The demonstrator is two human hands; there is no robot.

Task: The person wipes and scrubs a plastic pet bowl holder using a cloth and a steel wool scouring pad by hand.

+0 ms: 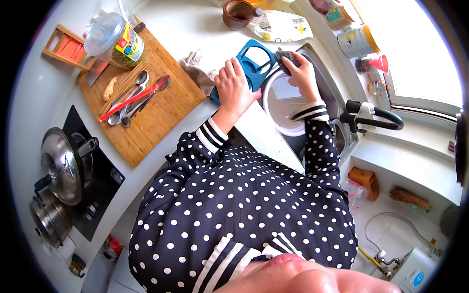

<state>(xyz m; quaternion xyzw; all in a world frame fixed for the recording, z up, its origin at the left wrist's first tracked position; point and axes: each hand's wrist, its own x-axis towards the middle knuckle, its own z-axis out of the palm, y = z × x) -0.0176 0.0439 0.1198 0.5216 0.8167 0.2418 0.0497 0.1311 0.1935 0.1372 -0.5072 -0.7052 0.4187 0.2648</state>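
My left hand (233, 88) lies over a blue plastic frame (252, 82) with round openings, at the counter edge beside the sink. Its thumb is apart from the fingers and it holds the frame in place; part of the frame is hidden beneath the palm. In my right hand (304, 77) is a dark grey scouring pad (283, 59), pinched in the fingers at the frame's right end. Below that hand a round white basin (281, 105) with water sits in the sink (330, 88). A crumpled grey cloth (196, 71) lies left of my left hand.
A wooden cutting board (168, 117) at left bears spoons (139, 100), ginger (109, 89) and a lidded jar (117, 41). A brown pot (238, 15) and a white packet (286, 27) stand behind. The black faucet (373, 115) juts in at right; a lidded pan (61, 166) occupies the stove.
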